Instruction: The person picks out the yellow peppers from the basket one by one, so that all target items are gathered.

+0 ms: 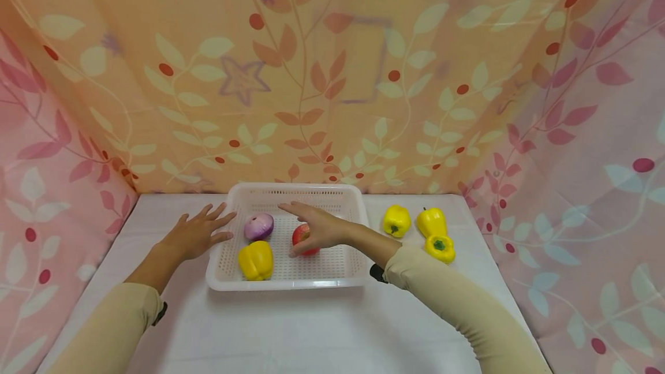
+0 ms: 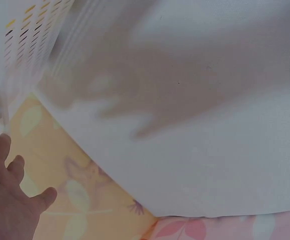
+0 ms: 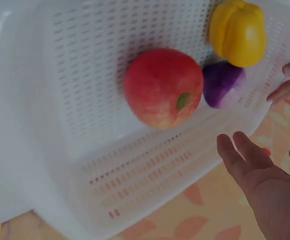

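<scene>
A white plastic basket point(image 1: 291, 285) holds a red apple point(image 3: 160, 87), a purple onion point(image 3: 224, 85) and a yellow bell pepper point(image 1: 256, 261). My right hand point(image 1: 322, 228) hovers over the apple with fingers extended, partly covering it in the head view. In the right wrist view a gap shows between this hand and the apple. Beside the basket's left rim is my left hand point(image 1: 194, 235), fingers spread and holding nothing. Whether its fingertips touch the rim I cannot tell.
To the right of the basket, a yellow bell pepper point(image 1: 397, 221) lies on the white-covered table point(image 1: 270, 328). Close by are another yellow pepper point(image 1: 432, 222) and one with its green stem end showing point(image 1: 440, 249). Patterned curtains point(image 1: 312, 74) enclose the back and sides.
</scene>
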Action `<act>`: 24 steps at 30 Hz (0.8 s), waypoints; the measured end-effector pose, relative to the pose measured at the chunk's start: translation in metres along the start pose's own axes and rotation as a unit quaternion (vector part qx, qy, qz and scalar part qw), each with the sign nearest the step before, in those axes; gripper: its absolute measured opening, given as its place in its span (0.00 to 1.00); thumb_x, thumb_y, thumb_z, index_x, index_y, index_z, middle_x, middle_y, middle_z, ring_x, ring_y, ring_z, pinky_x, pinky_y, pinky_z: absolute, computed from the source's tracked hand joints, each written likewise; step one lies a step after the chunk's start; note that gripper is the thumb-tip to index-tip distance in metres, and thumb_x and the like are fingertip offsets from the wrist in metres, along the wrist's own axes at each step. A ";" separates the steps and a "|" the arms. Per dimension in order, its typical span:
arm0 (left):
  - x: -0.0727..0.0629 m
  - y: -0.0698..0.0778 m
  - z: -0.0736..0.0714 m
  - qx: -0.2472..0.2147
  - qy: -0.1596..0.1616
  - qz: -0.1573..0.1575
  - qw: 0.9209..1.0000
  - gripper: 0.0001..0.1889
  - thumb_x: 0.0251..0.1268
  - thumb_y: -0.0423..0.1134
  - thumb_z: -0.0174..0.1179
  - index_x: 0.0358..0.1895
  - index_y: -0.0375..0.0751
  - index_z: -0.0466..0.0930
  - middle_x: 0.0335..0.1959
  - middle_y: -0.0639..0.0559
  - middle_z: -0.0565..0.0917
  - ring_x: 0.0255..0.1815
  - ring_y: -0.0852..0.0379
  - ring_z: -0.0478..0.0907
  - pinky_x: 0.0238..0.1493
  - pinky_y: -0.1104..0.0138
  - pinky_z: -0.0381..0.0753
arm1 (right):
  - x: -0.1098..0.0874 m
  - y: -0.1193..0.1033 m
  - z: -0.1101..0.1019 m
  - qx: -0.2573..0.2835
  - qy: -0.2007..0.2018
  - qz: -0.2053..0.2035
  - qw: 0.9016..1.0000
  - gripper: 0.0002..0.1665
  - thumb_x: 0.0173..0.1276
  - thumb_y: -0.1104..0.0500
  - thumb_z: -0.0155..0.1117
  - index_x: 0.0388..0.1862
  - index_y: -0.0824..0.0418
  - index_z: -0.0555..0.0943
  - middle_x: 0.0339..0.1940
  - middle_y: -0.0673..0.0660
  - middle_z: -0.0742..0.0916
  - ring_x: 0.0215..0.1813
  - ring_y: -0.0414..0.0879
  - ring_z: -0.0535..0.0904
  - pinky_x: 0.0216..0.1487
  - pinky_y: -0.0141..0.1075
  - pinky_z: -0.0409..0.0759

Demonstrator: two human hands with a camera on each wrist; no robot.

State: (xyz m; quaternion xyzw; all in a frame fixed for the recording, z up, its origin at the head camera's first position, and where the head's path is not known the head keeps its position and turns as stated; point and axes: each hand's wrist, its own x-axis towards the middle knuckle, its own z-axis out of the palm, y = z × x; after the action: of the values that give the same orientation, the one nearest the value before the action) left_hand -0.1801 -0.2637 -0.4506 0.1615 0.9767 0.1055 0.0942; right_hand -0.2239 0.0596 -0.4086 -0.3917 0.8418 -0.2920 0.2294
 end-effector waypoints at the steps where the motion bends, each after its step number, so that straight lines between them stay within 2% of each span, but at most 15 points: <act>1: 0.000 0.000 0.000 0.000 0.000 -0.001 1.000 0.34 0.73 0.59 0.52 0.76 0.46 0.62 0.77 0.34 0.56 0.75 0.26 0.51 0.64 0.24 0.48 | 0.003 -0.001 0.003 0.001 -0.007 -0.003 1.000 0.60 0.57 0.48 0.79 0.81 0.49 0.54 0.81 0.53 0.61 0.73 0.54 0.69 0.70 0.44 0.71; 8: 0.000 0.001 -0.002 -0.004 -0.008 -0.007 1.000 0.35 0.73 0.60 0.51 0.76 0.47 0.61 0.78 0.34 0.55 0.75 0.26 0.50 0.65 0.25 0.46 | 0.019 -0.005 0.022 0.006 -0.052 -0.015 0.998 0.57 0.59 0.51 0.77 0.81 0.55 0.55 0.79 0.56 0.64 0.74 0.49 0.66 0.69 0.37 0.71; 11: 0.000 0.002 -0.002 -0.005 -0.007 -0.006 1.000 0.34 0.73 0.59 0.51 0.76 0.46 0.62 0.77 0.33 0.56 0.75 0.26 0.50 0.65 0.25 0.47 | 0.024 -0.006 0.028 0.002 -0.072 -0.004 0.997 0.57 0.59 0.49 0.77 0.81 0.55 0.55 0.79 0.57 0.64 0.71 0.50 0.70 0.66 0.33 0.72; 14: 0.000 0.001 -0.001 -0.002 -0.005 -0.004 1.000 0.34 0.74 0.58 0.52 0.76 0.46 0.62 0.77 0.33 0.56 0.75 0.26 0.51 0.64 0.24 0.48 | 0.030 -0.007 0.033 0.018 -0.094 -0.004 0.995 0.56 0.60 0.51 0.76 0.80 0.57 0.56 0.79 0.59 0.65 0.71 0.55 0.71 0.66 0.36 0.74; 19: 0.000 0.000 0.000 -0.003 -0.004 -0.002 1.000 0.34 0.74 0.59 0.52 0.76 0.46 0.62 0.77 0.33 0.56 0.75 0.26 0.51 0.64 0.24 0.48 | 0.042 -0.005 0.040 0.045 -0.118 0.005 0.992 0.52 0.61 0.54 0.76 0.79 0.58 0.60 0.77 0.57 0.68 0.73 0.49 0.67 0.66 0.38 0.75; 21: 0.000 0.000 0.000 -0.005 -0.004 -0.002 1.000 0.34 0.74 0.59 0.51 0.76 0.46 0.62 0.77 0.33 0.56 0.75 0.26 0.51 0.64 0.24 0.48 | 0.046 -0.003 0.043 0.049 -0.122 0.019 0.991 0.50 0.61 0.53 0.76 0.78 0.56 0.61 0.76 0.56 0.69 0.74 0.46 0.65 0.67 0.36 0.73; 24: 0.001 0.000 0.000 -0.005 -0.004 -0.002 1.000 0.34 0.74 0.59 0.51 0.76 0.46 0.62 0.78 0.34 0.55 0.75 0.26 0.51 0.64 0.24 0.48 | 0.052 -0.003 0.046 0.052 -0.130 0.041 0.989 0.50 0.61 0.51 0.76 0.78 0.54 0.62 0.76 0.54 0.69 0.75 0.49 0.63 0.72 0.39 0.67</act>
State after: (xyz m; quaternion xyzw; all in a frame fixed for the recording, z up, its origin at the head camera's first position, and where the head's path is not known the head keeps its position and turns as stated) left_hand -0.1810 -0.2636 -0.4506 0.1600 0.9760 0.1094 0.0995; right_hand -0.2244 0.0027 -0.4483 -0.3788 0.8039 -0.2723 0.3689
